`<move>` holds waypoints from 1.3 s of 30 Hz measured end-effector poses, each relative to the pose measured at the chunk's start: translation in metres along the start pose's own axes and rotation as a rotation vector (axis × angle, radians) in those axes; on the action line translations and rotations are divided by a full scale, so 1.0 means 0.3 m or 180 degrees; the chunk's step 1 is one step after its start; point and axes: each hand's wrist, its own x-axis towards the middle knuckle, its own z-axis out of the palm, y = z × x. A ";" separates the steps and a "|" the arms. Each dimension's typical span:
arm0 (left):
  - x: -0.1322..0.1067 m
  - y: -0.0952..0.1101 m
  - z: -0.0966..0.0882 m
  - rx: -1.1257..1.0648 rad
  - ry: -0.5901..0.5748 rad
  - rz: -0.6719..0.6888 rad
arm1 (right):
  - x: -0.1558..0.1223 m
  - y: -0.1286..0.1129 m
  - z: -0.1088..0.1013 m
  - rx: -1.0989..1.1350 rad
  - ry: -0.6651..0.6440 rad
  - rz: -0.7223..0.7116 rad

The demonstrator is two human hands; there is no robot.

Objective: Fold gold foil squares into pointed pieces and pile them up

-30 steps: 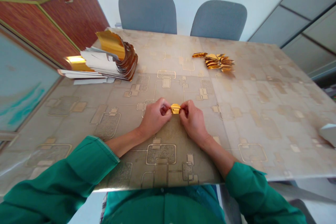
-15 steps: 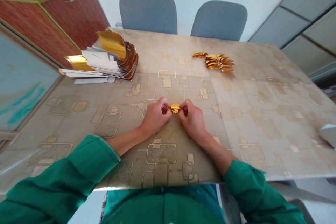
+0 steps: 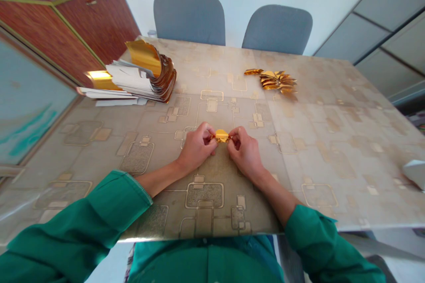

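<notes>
A small folded piece of gold foil paper (image 3: 222, 135) is pinched between both my hands, just above the patterned table (image 3: 332, 132). My left hand (image 3: 195, 148) grips its left end with fingers curled closed. The right end is held by my right hand (image 3: 244, 152) in the same closed pinch. Both forearms rest on the table, in green sleeves. A pile of folded gold pieces (image 3: 274, 80) lies at the far centre-right. At the far left sits a stack of gold and white sheets (image 3: 139, 77).
Two grey chairs (image 3: 189, 17) (image 3: 277, 28) stand behind the table's far edge. A red-brown wooden cabinet (image 3: 66, 22) runs along the left. A white object (image 3: 415, 171) pokes in at the table's right edge.
The hands have kept pinching the gold piece in nearly the same spot, with small finger movements on it. The view has tilted slightly.
</notes>
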 end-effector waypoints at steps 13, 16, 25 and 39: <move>-0.002 0.011 0.004 0.0374 -0.0027 0.0152 | 0.013 0.009 0.009 -0.0108 0.0188 0.0042; 0.000 0.008 0.000 0.0345 -0.0026 0.0134 | 0.006 0.003 0.008 -0.0147 0.0164 -0.0007; 0.012 -0.002 -0.007 0.0139 0.0020 0.0028 | 0.000 -0.015 0.019 -0.0273 0.0178 -0.0076; 0.010 0.002 -0.005 -0.0159 -0.0022 -0.0101 | 0.012 0.000 0.007 -0.0114 0.0159 -0.0057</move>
